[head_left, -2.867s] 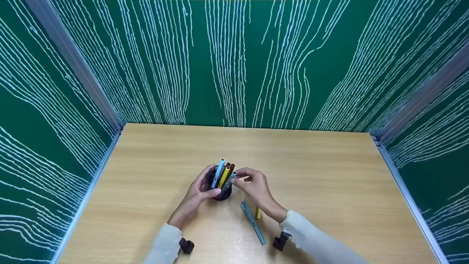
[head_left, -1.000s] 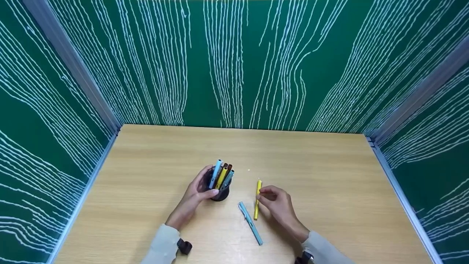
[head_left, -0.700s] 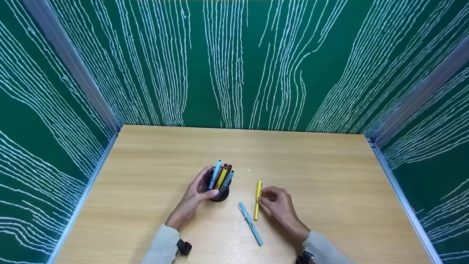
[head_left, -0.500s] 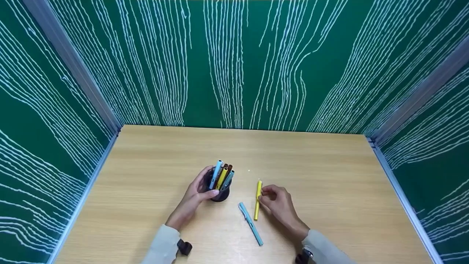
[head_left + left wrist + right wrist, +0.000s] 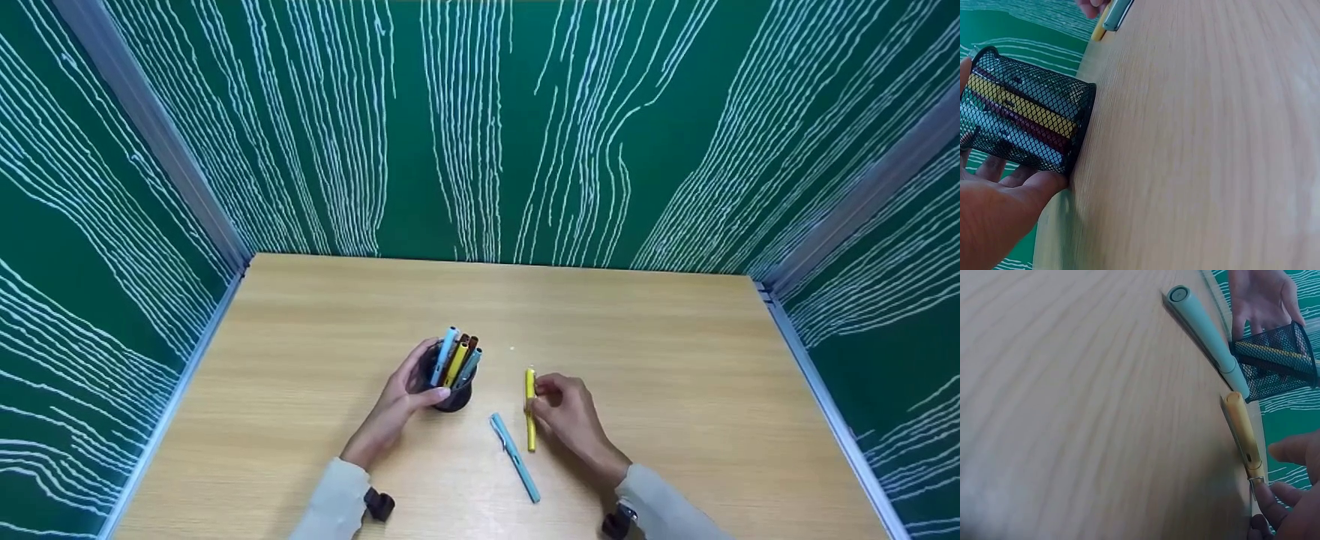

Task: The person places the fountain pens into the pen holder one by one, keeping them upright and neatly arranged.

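My left hand [image 5: 401,401] grips a black mesh pen holder [image 5: 455,401], thumb across its near side, holding it slightly tilted on the table. Light blue, yellow, brown and teal pens [image 5: 455,360] stand in it; the mesh [image 5: 1027,107] shows their barrels in the left wrist view. A yellow pen [image 5: 531,435] lies flat to the right. Beside it is my right hand [image 5: 574,416], a fingertip at the clip of the pen [image 5: 1245,433] and the thumb a little off the barrel in the right wrist view. A light blue pen [image 5: 516,459] lies between the hands.
The wooden table [image 5: 337,300] is bordered by green panels [image 5: 409,150] with white wavy lines and grey corner posts [image 5: 161,127]. A black wrist camera [image 5: 380,505] sits at the left cuff, another wrist camera [image 5: 617,523] at the right.
Earlier the right hand was at the teal pen in the holder; it then went right and down to the yellow pen. That pen has since turned slightly, its near end swinging right.
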`<state>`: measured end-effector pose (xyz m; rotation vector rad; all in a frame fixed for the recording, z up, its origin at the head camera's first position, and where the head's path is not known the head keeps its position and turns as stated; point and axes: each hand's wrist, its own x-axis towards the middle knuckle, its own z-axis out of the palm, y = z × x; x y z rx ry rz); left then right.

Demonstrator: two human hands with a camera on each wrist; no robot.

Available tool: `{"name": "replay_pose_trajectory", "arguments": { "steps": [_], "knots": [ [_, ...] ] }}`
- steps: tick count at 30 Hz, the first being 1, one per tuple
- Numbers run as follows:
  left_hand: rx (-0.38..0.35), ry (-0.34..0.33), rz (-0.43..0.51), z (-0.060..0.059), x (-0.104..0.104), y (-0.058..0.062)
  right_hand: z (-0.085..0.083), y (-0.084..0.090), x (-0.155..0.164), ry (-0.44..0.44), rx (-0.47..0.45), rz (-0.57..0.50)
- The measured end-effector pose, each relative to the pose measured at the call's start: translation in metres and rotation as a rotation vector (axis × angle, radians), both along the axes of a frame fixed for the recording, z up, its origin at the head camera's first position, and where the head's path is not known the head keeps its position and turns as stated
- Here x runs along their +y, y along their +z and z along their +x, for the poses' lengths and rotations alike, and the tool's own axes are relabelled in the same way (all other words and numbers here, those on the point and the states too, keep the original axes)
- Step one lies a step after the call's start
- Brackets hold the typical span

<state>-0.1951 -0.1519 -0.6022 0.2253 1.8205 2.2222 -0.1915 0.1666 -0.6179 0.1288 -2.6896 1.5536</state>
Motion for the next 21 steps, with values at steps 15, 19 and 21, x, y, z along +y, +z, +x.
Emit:
{"name": "replay_pose_trajectory", "arguments": {
  "steps": [15,19,21],
  "knots": [
    [0.007,0.002,0.011,-0.001,0.001,-0.001,0.000,-0.002,-0.010,0.017,-0.019,0.127],
    [0.001,0.008,0.004,0.000,0.001,-0.001,0.001,-0.003,-0.011,0.032,-0.019,0.119],
    [0.000,0.007,0.000,0.000,0.001,-0.001,0.001,-0.003,-0.012,0.047,-0.011,0.115]
  ]
}}
